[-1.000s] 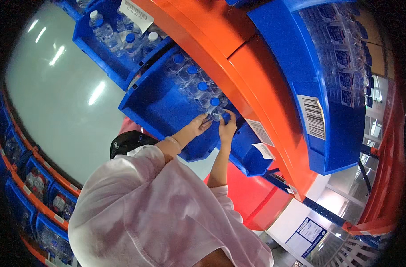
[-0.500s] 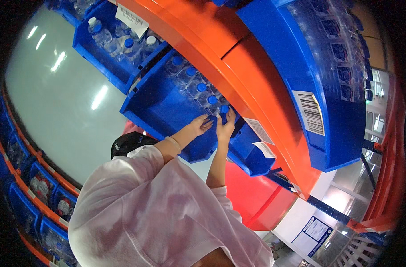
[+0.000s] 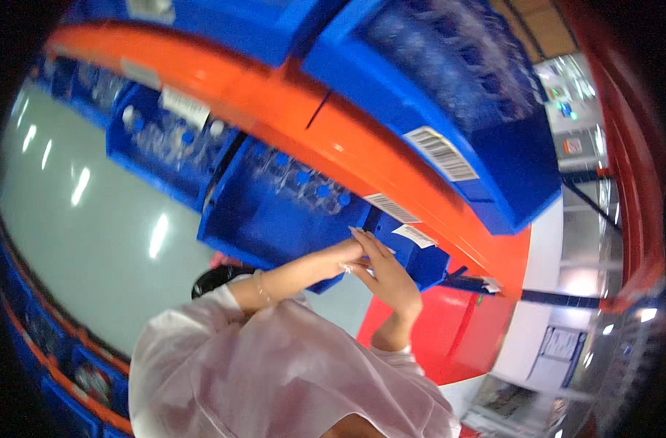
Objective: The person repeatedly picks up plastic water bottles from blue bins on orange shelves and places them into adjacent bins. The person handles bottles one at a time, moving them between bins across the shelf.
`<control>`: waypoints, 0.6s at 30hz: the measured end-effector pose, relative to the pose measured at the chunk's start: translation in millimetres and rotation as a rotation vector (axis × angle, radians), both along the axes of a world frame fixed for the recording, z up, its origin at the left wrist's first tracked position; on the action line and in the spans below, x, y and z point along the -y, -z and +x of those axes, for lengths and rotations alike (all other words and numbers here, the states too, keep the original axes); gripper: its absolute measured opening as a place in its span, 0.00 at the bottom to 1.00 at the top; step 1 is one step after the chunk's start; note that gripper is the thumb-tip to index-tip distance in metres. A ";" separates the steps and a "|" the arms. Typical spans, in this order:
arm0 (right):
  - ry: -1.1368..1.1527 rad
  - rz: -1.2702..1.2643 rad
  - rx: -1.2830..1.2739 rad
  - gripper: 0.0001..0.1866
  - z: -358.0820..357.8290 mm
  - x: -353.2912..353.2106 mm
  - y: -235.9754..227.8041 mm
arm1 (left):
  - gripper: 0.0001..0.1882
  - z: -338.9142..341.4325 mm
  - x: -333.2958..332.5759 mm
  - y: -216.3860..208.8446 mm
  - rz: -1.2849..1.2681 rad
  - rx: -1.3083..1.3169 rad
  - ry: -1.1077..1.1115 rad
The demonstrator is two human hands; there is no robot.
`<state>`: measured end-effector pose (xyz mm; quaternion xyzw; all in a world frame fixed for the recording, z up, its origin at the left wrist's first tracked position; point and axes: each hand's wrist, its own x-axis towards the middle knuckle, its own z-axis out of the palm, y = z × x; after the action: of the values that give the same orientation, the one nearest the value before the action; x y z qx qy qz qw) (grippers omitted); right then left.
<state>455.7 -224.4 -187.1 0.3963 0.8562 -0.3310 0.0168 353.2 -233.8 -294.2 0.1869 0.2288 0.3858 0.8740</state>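
My left hand point(image 3: 344, 260), with a bracelet on its wrist, and my right hand point(image 3: 386, 276) meet in front of a blue bin point(image 3: 252, 223). They touch, the right hand's stretched fingers lying across the left hand. Part of the left hand's fingers is hidden there, but it looks flat. Neither hand shows anything held. At the back of the bin, beyond my hands, stands a row of several clear bottles point(image 3: 322, 192) with blue caps. A smaller blue bin point(image 3: 429, 269) adjoins on the right, just past my right hand.
An orange shelf beam point(image 3: 274, 109) crosses above the bins. Over it sits a large blue bin point(image 3: 493, 175) of clear, blurred bottles. Another bottle bin point(image 3: 161, 164) is on the left. Behind me runs another shelf row point(image 3: 55, 350); a red panel point(image 3: 428, 328) stands at right.
My hands have come away from the blue-capped bottle at the row's right end and met nearer my body. The view has shifted and turned, with motion blur.
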 end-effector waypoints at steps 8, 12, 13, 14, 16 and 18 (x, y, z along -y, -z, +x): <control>-0.162 0.634 -0.351 0.25 -10.5 -54.8 -192.1 | 0.11 -83.7 -20.0 -213.3 1.379 -0.659 -0.155; 0.160 1.395 -0.086 0.23 35.8 -232.2 -216.4 | 0.10 -59.1 -91.6 -250.4 1.624 -0.899 -0.628; 0.235 1.321 -0.162 0.24 41.6 -268.8 -215.7 | 0.11 -54.5 -115.0 -241.5 1.670 -1.001 -0.773; 0.347 1.266 -0.191 0.26 64.0 -304.0 -206.3 | 0.11 -45.5 -128.8 -236.3 1.585 -1.066 -0.741; 0.305 1.234 0.003 0.27 48.5 -347.8 -192.1 | 0.13 -59.3 -145.9 -221.7 1.386 -1.156 -0.704; 0.305 1.211 0.016 0.28 60.9 -341.4 -196.5 | 0.14 -54.3 -147.0 -222.3 1.249 -1.205 -0.598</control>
<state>516.5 117.1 9.4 0.4556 0.8256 0.2174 -0.2521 299.0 -86.7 -72.0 0.7279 0.4347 0.4865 0.2110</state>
